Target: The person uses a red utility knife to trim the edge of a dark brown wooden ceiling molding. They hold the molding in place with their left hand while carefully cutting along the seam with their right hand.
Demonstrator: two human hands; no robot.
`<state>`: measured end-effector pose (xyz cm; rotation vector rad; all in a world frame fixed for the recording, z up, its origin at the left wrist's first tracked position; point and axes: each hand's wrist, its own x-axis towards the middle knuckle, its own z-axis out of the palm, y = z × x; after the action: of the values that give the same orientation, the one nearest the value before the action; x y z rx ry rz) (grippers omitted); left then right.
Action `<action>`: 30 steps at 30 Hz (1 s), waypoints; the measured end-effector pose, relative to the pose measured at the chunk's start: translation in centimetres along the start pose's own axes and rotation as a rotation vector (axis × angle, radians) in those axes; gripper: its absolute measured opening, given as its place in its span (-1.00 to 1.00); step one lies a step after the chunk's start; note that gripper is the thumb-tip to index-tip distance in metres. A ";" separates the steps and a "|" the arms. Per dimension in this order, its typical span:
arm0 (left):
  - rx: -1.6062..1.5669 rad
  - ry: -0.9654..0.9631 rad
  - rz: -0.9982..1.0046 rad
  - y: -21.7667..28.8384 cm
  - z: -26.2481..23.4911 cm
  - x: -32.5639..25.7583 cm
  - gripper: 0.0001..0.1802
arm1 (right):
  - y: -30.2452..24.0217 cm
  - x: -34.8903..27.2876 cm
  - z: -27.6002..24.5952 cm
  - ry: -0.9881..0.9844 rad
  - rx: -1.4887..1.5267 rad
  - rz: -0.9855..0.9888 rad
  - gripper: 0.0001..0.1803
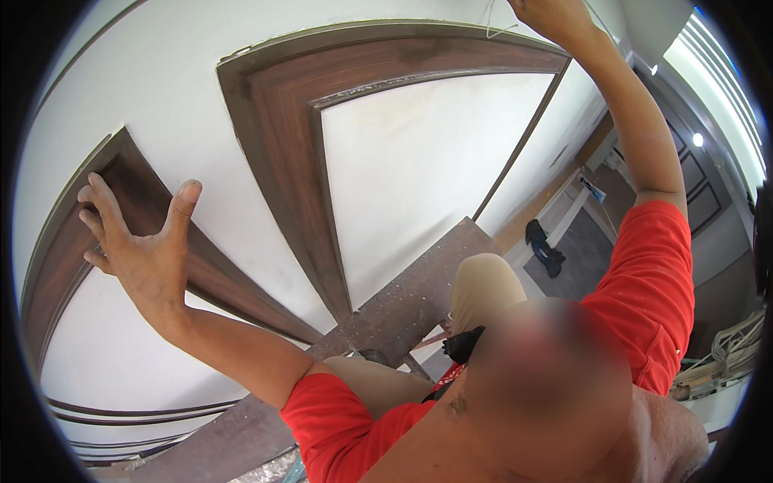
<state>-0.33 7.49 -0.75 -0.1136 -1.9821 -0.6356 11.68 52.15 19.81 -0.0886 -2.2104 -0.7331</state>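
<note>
My left hand (141, 253) is raised in front of a brown wood-grain moulding (60, 270) on the white wall. Its thumb and fingers are spread, and nothing shows between them; whether the fingertips touch the moulding I cannot tell. High at the top edge is my right hand (560, 18), reaching toward the wall above a larger brown frame (278, 113) around a white panel (427, 161). The picture edge cuts off its fingers, hiding any grip. Close to it, a thin pale cord (501, 32) hangs loose against the wall.
A dusty dark plank (411, 278) runs along the wall beneath me, by my knees. Beyond it, a black object (544, 248) lies near the grey floor (576, 241). Coiled pale cables (737, 346) sit at the far right, and a small lamp (697, 139) glows.
</note>
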 end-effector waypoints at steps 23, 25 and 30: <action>0.038 -0.019 0.012 -0.7 0.0 0.0 0.44 | 2.5 -1.1 1.9 -0.123 -0.060 0.123 -0.69; 0.028 -0.038 0.012 -0.1 -0.2 0.1 0.44 | 3.3 -1.5 2.4 -0.069 -0.104 0.068 -0.69; 0.004 -0.054 0.019 0.2 -0.9 0.2 0.45 | 2.6 -1.2 0.5 -0.157 -0.204 0.119 -0.66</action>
<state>0.40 7.24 -0.21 -0.1486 -2.0320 -0.6217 12.87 54.78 19.95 -0.3882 -2.2490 -0.9088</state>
